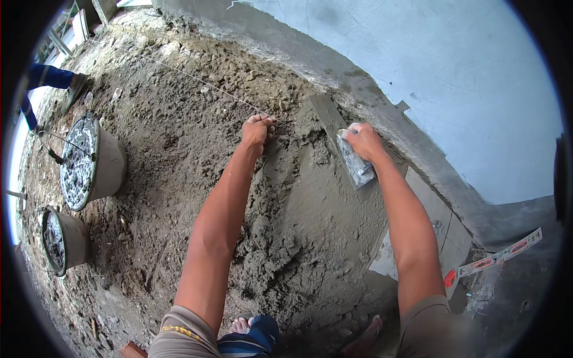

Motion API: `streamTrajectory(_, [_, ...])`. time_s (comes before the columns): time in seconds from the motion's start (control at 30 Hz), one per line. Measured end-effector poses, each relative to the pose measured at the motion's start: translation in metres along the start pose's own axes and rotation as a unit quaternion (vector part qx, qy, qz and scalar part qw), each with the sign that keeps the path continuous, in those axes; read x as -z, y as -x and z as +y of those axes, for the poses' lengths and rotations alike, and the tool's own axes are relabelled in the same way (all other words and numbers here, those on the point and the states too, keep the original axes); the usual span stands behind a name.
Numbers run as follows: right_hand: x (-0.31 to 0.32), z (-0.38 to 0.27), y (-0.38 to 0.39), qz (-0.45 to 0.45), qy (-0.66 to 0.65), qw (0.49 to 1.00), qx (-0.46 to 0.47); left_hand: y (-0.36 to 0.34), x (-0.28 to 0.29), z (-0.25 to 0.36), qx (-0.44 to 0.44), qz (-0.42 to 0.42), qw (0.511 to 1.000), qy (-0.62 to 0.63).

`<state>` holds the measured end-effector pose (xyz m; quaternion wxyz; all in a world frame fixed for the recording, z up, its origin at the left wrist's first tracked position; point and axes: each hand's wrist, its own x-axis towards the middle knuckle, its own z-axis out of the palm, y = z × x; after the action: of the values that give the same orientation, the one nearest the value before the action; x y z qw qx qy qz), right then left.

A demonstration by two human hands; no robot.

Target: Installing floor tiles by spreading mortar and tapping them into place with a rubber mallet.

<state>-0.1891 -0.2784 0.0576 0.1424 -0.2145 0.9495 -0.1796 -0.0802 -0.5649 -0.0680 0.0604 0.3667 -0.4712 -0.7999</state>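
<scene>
My left hand is closed at a thin taut string, its fingertips pinched where the string passes over the rough mortar. The string slants in from the upper left. My right hand grips a long, flat, mortar-smeared float near the wall, with a shiny pale part beneath my fingers. Below the float lies a smoothed patch of wet grey mortar; crumbly, lumpy mortar borders it on the left. Pale floor tiles lie beside my right forearm, partly hidden by it.
Two buckets of wet grey mix, a larger one and a smaller one, stand at the left. Another person's leg shows behind them. A pale blue wall rises on the right. A spirit level lies at lower right.
</scene>
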Motion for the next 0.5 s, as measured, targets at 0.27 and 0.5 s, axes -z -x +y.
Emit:
streamTrajectory(0.27, [-0.030, -0.009, 0.096, -0.040, 0.004, 0.999, 0.036, 0.016, -0.006, 0.013, -0.006, 0.011, 0.999, 0.030])
streamTrajectory(0.5, [-0.002, 0.004, 0.059, 0.027, -0.015, 0.999, 0.015, 0.098, 0.032, 0.019, -0.064, 0.056, 0.994, 0.075])
